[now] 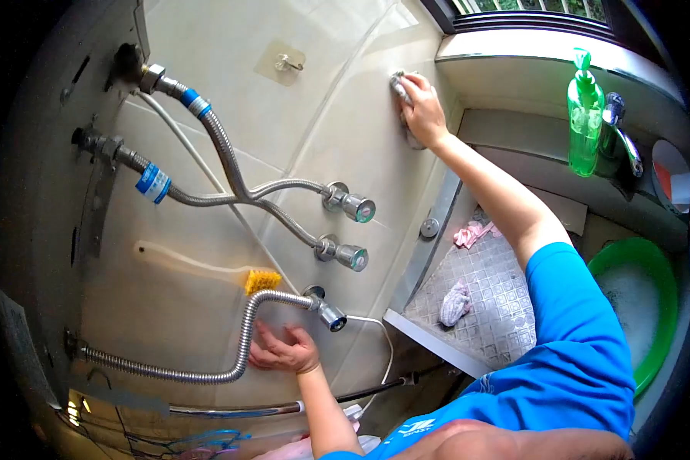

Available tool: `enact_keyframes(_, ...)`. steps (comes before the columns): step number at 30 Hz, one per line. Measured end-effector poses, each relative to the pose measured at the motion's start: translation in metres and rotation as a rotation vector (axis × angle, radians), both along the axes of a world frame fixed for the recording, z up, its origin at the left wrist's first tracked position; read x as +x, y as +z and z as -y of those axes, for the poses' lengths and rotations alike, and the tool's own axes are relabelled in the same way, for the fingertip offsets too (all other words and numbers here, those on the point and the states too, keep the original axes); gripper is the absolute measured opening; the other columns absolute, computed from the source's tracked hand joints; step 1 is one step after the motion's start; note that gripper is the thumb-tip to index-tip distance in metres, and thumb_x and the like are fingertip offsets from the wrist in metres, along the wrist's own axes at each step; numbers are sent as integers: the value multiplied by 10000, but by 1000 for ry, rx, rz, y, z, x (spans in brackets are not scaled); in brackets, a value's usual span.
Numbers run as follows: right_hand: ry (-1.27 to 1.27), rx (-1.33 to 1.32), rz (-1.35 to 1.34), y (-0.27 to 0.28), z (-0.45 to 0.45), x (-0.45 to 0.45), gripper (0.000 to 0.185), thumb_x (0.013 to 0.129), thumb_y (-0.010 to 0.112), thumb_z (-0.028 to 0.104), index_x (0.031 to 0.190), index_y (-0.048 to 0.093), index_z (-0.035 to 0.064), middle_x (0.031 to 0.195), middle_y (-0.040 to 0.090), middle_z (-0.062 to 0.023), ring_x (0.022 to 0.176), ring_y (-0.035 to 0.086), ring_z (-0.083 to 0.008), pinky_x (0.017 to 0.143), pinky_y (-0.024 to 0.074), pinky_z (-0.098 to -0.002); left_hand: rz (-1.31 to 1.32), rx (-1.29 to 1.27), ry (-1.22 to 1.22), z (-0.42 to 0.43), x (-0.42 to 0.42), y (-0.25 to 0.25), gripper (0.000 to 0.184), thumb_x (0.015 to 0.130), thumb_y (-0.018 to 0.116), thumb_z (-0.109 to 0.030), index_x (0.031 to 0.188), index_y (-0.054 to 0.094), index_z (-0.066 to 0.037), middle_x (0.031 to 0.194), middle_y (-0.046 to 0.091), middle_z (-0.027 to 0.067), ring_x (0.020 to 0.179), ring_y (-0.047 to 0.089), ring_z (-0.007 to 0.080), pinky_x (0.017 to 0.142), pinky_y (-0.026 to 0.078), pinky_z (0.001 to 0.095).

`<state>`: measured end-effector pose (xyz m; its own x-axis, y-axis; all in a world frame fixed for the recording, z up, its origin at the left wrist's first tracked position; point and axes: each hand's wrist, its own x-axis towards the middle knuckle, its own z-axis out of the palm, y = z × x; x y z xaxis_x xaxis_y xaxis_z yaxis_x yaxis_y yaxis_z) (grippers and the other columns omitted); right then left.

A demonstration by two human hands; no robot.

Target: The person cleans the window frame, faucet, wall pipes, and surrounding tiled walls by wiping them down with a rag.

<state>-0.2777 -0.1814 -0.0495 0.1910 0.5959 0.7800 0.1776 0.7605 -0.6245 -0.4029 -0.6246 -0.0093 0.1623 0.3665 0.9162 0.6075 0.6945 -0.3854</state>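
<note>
Right hand (424, 113): was curled over a grey cloth (400, 90), which lay against the tiled wall (353, 126) near the window (540, 9). Left hand (286, 351): was partly open, fingers spread at the wall beside the lower hose (247, 337), nothing visibly held. Brush (207, 264): yellow-bristled, was above that hose. Basin (658, 268): green, held suds.

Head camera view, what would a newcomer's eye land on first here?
Probably the crossed metal hoses in front of the tiled wall, left of centre. Next, perhaps, the right hand holding a cloth against that wall, at upper centre. Bright green also stands out: a pump bottle at upper right and a basin of suds below it.
</note>
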Motion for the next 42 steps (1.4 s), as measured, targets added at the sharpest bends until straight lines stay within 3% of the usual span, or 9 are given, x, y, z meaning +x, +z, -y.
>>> enact_keyframes(7,-40,-68,7,21,-49,9,356,808,536,29,1157,573,91,1210,531,-83,1027,522,-313,860,465,-389,-18,-21,28,0,-1,0,492,914,456,-409,1237,513,-42,1308,419,215,1220,379,403,990,293,546)
enact_keyframes(14,74,-2,55,-4,-1,14,372,776,558,13,1135,568,107,1219,505,-81,1054,509,-311,865,464,-382,-28,-6,13,-2,2,0,488,912,467,-405,1232,518,-41,1306,423,213,1216,387,403,985,299,541)
enact_keyframes(20,-72,-45,123,23,-30,20,332,830,489,44,1147,551,119,1226,509,-38,1033,516,-292,861,473,-392,-54,-25,21,-5,6,5,473,902,485,-367,1226,523,-25,1236,448,210,1182,406,381,995,269,563)
enact_keyframes(22,-99,-63,88,27,-32,17,364,802,519,-4,1159,549,63,1234,506,-85,1039,520,-310,861,463,-383,-48,-35,34,-3,6,5,476,899,487,-368,1231,520,-28,1246,443,213,1184,405,382,995,267,565)
enact_keyframes(25,-92,-23,66,10,-21,9,340,823,474,29,1148,549,98,1230,502,-43,1036,497,-310,862,467,-397,-26,-20,72,0,2,0,503,917,449,-423,1233,517,-38,1324,411,220,1218,390,407,993,299,537)
enact_keyframes(29,33,-23,133,-9,7,11,438,794,507,-21,1208,531,120,1261,467,-61,1043,496,-305,880,465,-396,-26,-24,35,-2,5,2,492,921,449,-413,1232,516,-37,1327,408,222,1220,388,406,996,298,538)
enact_keyframes(36,-80,-56,140,26,-33,18,382,824,486,8,1187,531,116,1239,495,-66,1052,504,-306,861,476,-398,-28,-36,31,-2,1,2,478,893,494,-364,1241,507,-36,1244,442,213,1193,398,376,1003,262,562)
enact_keyframes(40,-23,-15,23,10,-23,8,373,801,477,4,1158,548,89,1230,503,-85,1039,502,-330,881,449,-400,-36,-25,35,-4,6,3,469,895,494,-357,1237,511,-37,1251,437,211,1188,402,377,996,268,561)
enact_keyframes(42,34,46,58,-3,-2,9,379,787,532,25,1163,545,71,1222,501,-111,1038,500,-350,887,439,-399,-31,-22,25,-4,6,2,467,896,494,-356,1236,512,-37,1255,435,210,1188,402,379,995,269,562)
